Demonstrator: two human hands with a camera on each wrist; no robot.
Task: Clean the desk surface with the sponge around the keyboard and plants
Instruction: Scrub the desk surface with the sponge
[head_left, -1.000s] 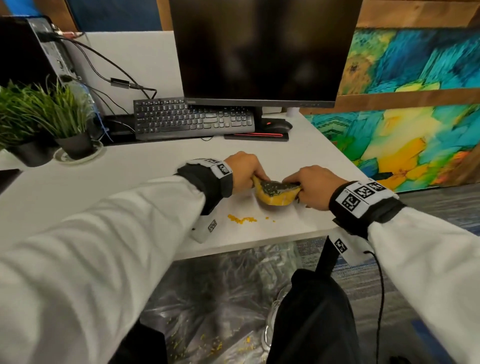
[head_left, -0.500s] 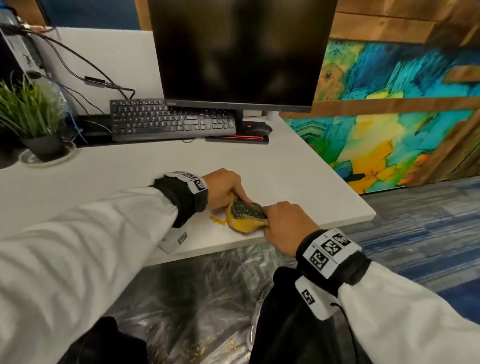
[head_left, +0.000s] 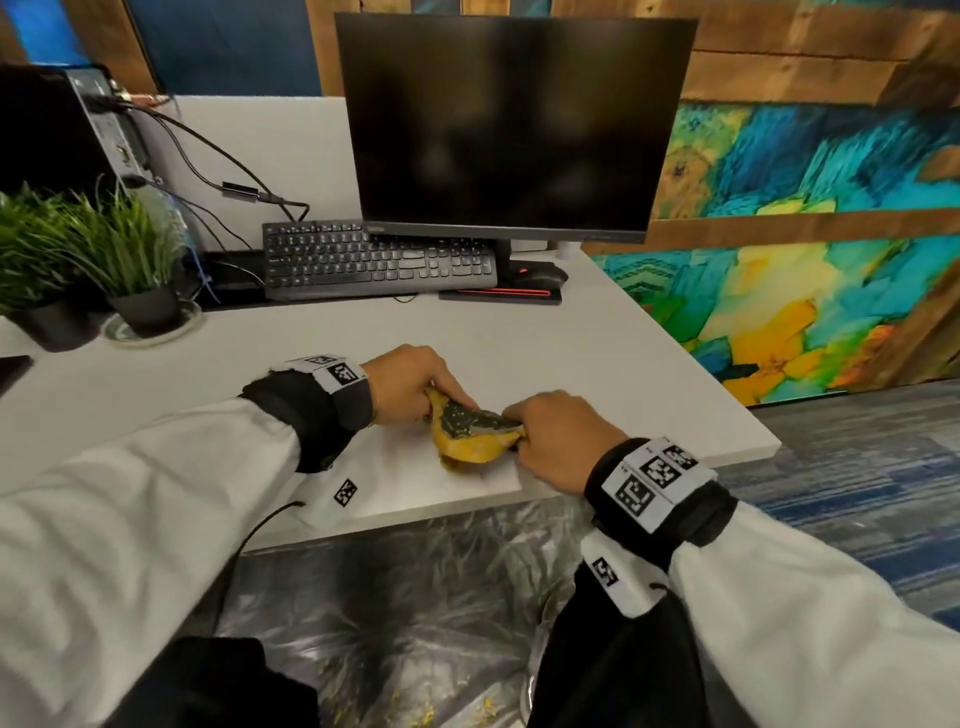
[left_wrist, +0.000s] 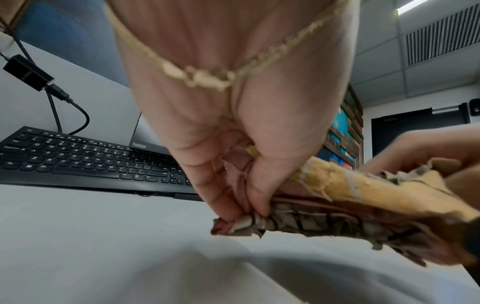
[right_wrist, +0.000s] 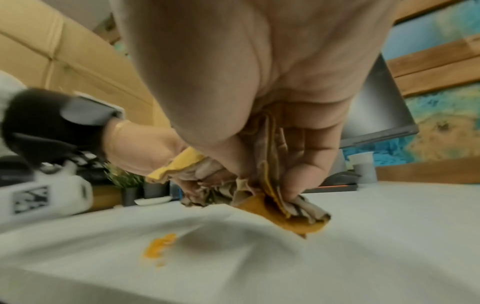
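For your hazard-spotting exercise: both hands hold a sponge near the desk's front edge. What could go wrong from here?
1. The sponge, held by the left hand and right hand, looks frayed; twisting it may shed more bits.
2. Orange crumbs lie on the desk beneath it; a careless wipe could push them over the edge onto the plastic sheet.

Desk (head_left: 571, 353) count: one sponge (head_left: 470, 431), two hands, left hand (head_left: 405, 384), right hand (head_left: 561, 436). Back edge: one keyboard (head_left: 379, 260), one monitor (head_left: 514, 124), one mouse (head_left: 540, 274). Left edge: two potted plants (head_left: 124, 249).
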